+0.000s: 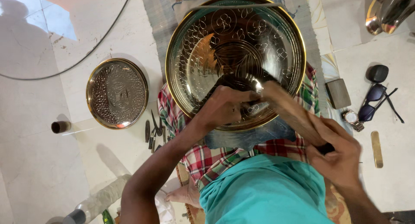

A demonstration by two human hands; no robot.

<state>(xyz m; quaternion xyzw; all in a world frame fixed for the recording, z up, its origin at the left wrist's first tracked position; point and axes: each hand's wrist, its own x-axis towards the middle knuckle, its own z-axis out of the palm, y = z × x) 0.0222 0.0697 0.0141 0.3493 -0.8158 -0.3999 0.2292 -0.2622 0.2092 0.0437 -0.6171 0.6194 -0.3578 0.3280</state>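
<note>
A large round brass tray [203, 38] with engraved flower and circle patterns rests on my lap, over a red and green checked cloth [170, 109]. My left hand [225, 106] lies on the tray's near part, fingers closed around a small metal punch held against the surface. My right hand [339, 152] grips the dark handle of a wooden mallet [287, 109], whose blurred head is at the punch.
A smaller engraved brass plate [116, 93] lies on the floor at left. Small hand tools [153, 131] lie beside my knee. At right are sunglasses [374, 101], a wristwatch [352, 119], a grey block [338, 93] and a brass strip [377, 148]. A cable [86, 55] curves across the floor.
</note>
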